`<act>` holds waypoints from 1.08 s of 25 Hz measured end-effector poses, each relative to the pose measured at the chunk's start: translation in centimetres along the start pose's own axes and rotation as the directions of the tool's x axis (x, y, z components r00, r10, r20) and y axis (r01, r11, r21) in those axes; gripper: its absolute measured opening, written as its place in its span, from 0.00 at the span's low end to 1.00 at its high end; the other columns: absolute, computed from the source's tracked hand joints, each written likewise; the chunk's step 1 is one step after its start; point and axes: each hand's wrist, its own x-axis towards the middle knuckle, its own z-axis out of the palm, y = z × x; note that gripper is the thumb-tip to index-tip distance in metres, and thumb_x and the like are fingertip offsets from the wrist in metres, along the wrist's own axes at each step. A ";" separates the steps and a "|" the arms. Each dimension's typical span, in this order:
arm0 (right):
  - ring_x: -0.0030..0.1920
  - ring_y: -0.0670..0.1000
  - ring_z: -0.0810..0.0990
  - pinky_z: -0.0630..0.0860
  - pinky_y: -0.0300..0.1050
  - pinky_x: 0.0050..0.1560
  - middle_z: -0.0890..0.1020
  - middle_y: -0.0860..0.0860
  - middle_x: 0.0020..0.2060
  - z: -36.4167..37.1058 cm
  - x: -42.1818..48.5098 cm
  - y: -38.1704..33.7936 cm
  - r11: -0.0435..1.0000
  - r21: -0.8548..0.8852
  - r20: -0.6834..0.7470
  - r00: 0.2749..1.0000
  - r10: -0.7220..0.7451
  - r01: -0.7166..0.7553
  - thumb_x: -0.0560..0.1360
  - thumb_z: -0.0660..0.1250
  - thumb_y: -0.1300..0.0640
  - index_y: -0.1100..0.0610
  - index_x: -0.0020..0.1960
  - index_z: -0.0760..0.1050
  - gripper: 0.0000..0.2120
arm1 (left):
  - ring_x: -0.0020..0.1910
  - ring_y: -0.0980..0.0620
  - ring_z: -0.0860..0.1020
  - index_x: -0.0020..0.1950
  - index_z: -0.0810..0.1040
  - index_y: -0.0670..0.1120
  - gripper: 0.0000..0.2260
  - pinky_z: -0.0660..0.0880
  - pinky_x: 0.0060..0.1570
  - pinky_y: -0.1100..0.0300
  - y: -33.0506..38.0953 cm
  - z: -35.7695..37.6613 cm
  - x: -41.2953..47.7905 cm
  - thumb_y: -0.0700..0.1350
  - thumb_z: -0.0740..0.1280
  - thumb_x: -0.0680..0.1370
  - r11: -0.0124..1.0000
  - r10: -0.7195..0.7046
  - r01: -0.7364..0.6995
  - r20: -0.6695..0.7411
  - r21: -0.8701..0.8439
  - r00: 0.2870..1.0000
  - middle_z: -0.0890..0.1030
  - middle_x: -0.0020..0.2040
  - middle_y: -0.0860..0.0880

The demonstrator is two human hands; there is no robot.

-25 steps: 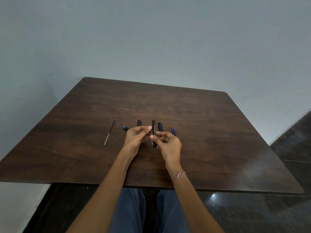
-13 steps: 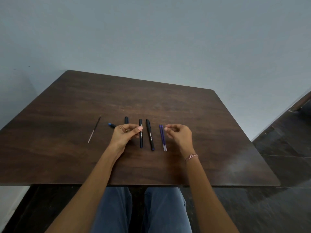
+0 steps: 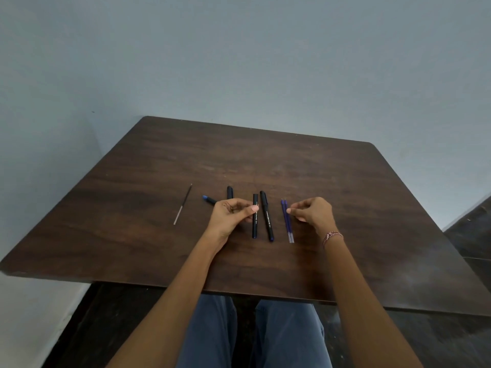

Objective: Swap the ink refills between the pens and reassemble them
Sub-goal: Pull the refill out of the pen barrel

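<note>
Nearest, below near edge of surface (image 3: 265, 160): knees in blue jeans (image 3: 212, 335). Both forearms stretched fwd over the dark wood, beaded bracelet (image 3: 332, 235) on rt wrist.

Landmark: black barrel (image 3: 255, 224), flat-ended, lying lengthwise approx. mid-surface, w/ blue at near end.

Left hand (image 3: 228, 216) just left of barrel, back up, fingers loosely curled, one fingertip (image 3: 254, 208) laid over barrel's far half, touching. Can't tell if gripping it or only resting on it. Ring on one finger.

Just right of barrel, nearly parallel, not touching: black pen (image 3: 266, 216), rounded far end, white lettering along side, blue at near end.

Further right of barrel, past the pen: two blue refills (image 3: 287, 221) side by side, touching each other, pale ends toward the body. Right hand (image 3: 313, 213) right of those, fingers curled in, tips (image 3: 291, 211) up against the rt refill. Can't tell whether pinching or just touching.

Left of barrel, partly behind left hand: short piece w/ blue tip (image 3: 209, 200), angled. Black cap (image 3: 230, 193) a bit farther back, near end hidden by the hand. Well left of barrel, apart from the rest: thin dark refill (image 3: 182, 204) w/ pale near end, slightly tilted.

Beyond far edge: plain grey-blue wall (image 3: 239, 62).
</note>
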 end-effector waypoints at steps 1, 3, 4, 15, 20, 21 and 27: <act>0.33 0.42 0.77 0.74 0.30 0.34 0.80 0.49 0.33 0.0 0.0 0.1 1.000 -0.009 0.004 1.000 0.004 -0.004 0.67 0.77 0.60 0.58 0.42 0.81 0.06 | 0.34 0.57 0.80 0.40 0.82 0.44 0.03 0.77 0.35 0.65 -0.1 0.0 0.0 0.37 0.73 0.70 1.000 0.000 0.000 0.003 -0.002 1.000 0.83 0.33 0.52; 0.33 0.43 0.78 0.75 0.31 0.36 0.81 0.51 0.35 -0.2 0.3 0.3 1.000 -0.013 0.019 1.000 0.011 -0.011 0.67 0.76 0.62 0.59 0.44 0.81 0.07 | 0.34 0.57 0.80 0.41 0.82 0.43 0.03 0.77 0.35 0.66 0.0 0.1 -0.1 0.36 0.72 0.70 1.000 0.000 0.000 0.007 -0.002 1.000 0.83 0.33 0.52; 0.34 0.44 0.78 0.77 0.33 0.39 0.82 0.53 0.37 -0.2 0.5 0.4 1.000 -0.012 0.028 1.000 0.008 -0.007 0.68 0.76 0.63 0.60 0.45 0.82 0.07 | 0.34 0.58 0.80 0.41 0.82 0.43 0.03 0.77 0.34 0.66 0.0 0.1 -0.1 0.36 0.72 0.71 1.000 -0.003 0.003 0.009 -0.001 1.000 0.83 0.33 0.52; 0.42 0.49 0.82 0.80 0.42 0.47 0.83 0.52 0.40 0.3 0.1 -0.4 0.991 -0.129 -0.033 0.999 -0.036 0.031 0.67 0.77 0.60 0.53 0.42 0.78 0.09 | 0.35 0.57 0.80 0.43 0.82 0.43 0.04 0.77 0.35 0.65 0.0 -0.2 0.0 0.38 0.73 0.70 0.999 -0.013 0.012 0.012 0.035 1.000 0.83 0.35 0.52; 0.40 0.49 0.80 0.79 0.45 0.48 0.82 0.51 0.38 0.1 -0.2 -0.7 0.972 -0.208 -0.022 0.993 -0.115 0.108 0.71 0.71 0.64 0.51 0.42 0.78 0.08 | 0.33 0.60 0.79 0.44 0.81 0.41 0.05 0.75 0.32 0.66 0.1 -0.2 0.0 0.38 0.73 0.70 0.998 -0.009 0.008 0.005 0.059 1.000 0.82 0.36 0.52; 0.37 0.49 0.79 0.79 0.45 0.46 0.81 0.51 0.36 0.1 -0.3 -0.7 0.970 -0.213 -0.016 0.992 -0.128 0.122 0.73 0.67 0.65 0.51 0.41 0.79 0.10 | 0.33 0.60 0.79 0.45 0.81 0.41 0.05 0.75 0.33 0.66 0.1 -0.2 0.0 0.38 0.73 0.70 0.998 -0.010 0.010 0.005 0.061 1.000 0.82 0.36 0.51; 0.34 0.47 0.75 0.74 0.38 0.35 0.79 0.52 0.41 0.2 -0.4 -0.9 0.939 -0.313 0.029 0.990 -0.140 0.142 0.78 0.59 0.65 0.55 0.42 0.80 0.13 | 0.36 0.57 0.79 0.45 0.81 0.43 0.05 0.76 0.35 0.65 0.1 -0.3 0.0 0.40 0.74 0.70 0.997 -0.020 0.020 0.001 0.077 1.000 0.82 0.39 0.49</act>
